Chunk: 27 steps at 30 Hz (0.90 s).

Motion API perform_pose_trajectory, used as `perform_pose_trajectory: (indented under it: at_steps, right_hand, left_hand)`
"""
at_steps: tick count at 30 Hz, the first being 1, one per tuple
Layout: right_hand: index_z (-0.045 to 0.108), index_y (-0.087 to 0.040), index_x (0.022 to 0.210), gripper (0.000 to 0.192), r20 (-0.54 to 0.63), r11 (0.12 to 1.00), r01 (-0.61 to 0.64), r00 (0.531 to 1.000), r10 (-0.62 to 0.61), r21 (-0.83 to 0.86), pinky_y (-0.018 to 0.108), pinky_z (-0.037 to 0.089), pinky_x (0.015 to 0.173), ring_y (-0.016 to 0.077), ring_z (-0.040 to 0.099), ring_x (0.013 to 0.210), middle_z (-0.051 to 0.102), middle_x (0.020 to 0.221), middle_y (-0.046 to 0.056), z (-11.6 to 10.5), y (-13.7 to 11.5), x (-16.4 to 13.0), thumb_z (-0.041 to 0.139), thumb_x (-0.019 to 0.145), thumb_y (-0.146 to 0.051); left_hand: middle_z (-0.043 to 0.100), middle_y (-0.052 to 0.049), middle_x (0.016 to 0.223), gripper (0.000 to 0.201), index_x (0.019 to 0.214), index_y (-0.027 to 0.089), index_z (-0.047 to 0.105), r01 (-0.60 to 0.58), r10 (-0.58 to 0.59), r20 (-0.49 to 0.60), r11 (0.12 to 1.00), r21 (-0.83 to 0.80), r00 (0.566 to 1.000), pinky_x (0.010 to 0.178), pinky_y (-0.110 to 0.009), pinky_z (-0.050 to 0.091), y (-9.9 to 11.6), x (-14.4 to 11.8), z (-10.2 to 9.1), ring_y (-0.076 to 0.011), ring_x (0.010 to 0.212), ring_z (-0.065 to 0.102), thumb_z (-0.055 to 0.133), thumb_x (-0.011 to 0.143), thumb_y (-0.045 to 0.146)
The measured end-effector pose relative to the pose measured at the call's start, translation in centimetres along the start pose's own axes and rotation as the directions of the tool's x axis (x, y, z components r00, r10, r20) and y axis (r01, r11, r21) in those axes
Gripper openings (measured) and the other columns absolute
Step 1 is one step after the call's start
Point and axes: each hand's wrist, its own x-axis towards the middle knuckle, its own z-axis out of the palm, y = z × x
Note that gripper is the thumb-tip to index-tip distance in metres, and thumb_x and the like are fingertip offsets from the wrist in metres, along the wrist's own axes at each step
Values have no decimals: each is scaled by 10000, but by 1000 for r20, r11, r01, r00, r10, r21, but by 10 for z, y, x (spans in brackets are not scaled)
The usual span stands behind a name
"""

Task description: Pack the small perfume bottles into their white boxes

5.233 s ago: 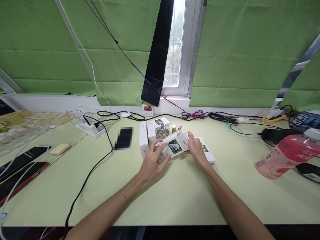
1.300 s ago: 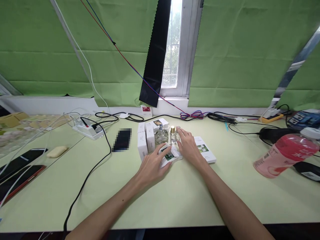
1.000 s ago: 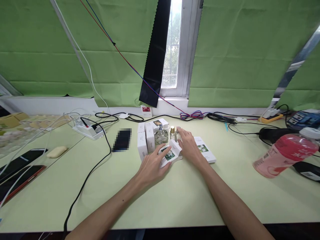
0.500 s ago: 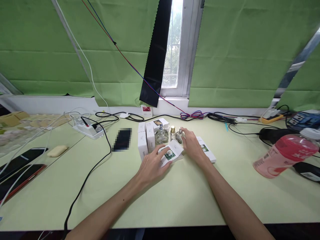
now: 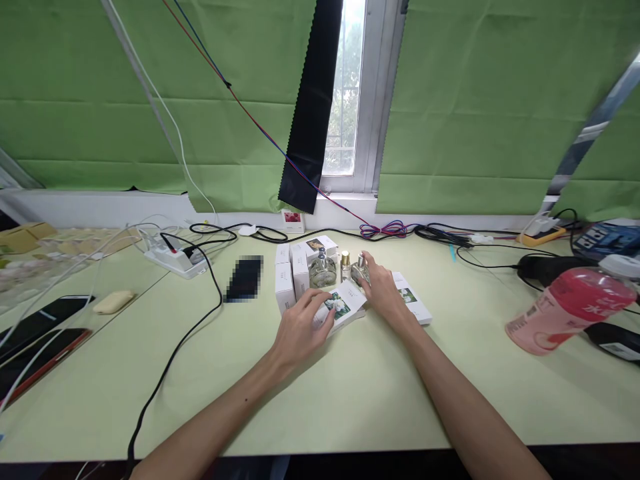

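Centrally on the bench (image 5: 300, 413), a white box with a white-flower picture (image 5: 345, 303) is partly covered by the left hand (image 5: 304, 323), whose thumb and fingers are laid apart across it. A silver-capped glass bottle (image 5: 357, 274) is met at its right side by the fingers of the right hand (image 5: 383, 287); whether it is gripped cannot be told. Just beside it, a gold-capped vial (image 5: 345, 267) is seen upright, with a round glass bottle (image 5: 323, 273) placed farther left, near upright white boxes (image 5: 285, 283).
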Motion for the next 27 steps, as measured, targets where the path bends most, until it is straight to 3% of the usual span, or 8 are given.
perform_pose_trajectory:
  at_steps: [14,21,27]
  right_hand:
    - [381,-141,1422,606,-2,998,-42,999,43,40,374,506,806,262,678,830,718,998,123,-7,-2,-1,611,873,-252]
    - [392,-150,1467,702,-15,970,-67,997,72,232,403,538,857,219,654,799,629,1200,164,-7,-2,-1,677,840,-289]
    - [296,-189,1542,805,41,926,-55,998,43,373,385,551,844,153,611,667,585,1362,162,-8,-2,-2,654,822,-211]
  left_hand:
    - [695,-45,1070,172,1106,206,630,-38,37,-45,999,-25,998,632,-252,526,0,-1,2,-166,857,683,556,951,199]
    - [695,-42,1056,163,1091,203,630,-62,60,-55,998,-31,997,606,-240,505,-1,-1,3,-149,797,663,571,941,175]
    - [692,-42,1068,174,1102,204,630,-50,48,-43,998,-49,998,573,-233,483,-2,-1,4,-138,764,646,569,943,172]
